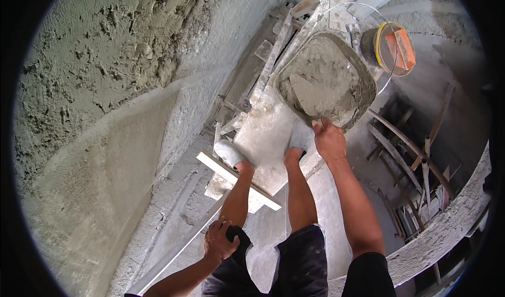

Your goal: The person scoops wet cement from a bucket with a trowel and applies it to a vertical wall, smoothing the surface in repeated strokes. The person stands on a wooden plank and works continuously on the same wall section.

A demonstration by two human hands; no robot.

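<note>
A squarish tub (366, 76) of wet grey mortar (315, 89) stands on a mortar-splashed plank platform (259, 129) in front of my feet. My right hand (330, 141) is closed over its near rim, the fingertips at the edge and partly hidden. My left hand (220, 239) lies on my left knee with its fingers slightly apart, holding nothing. Inside the tub, the mortar has a smoother, flat-looking patch on the left.
Beyond the tub's right side hangs or stands a yellow-rimmed bucket (377, 47) with an orange flat piece (404, 48) in it. Rough plastered wall (110, 49) rises on the left. A pale straightedge-like strip (239, 181) lies by my left foot. Wooden poles (402, 134) show lower right.
</note>
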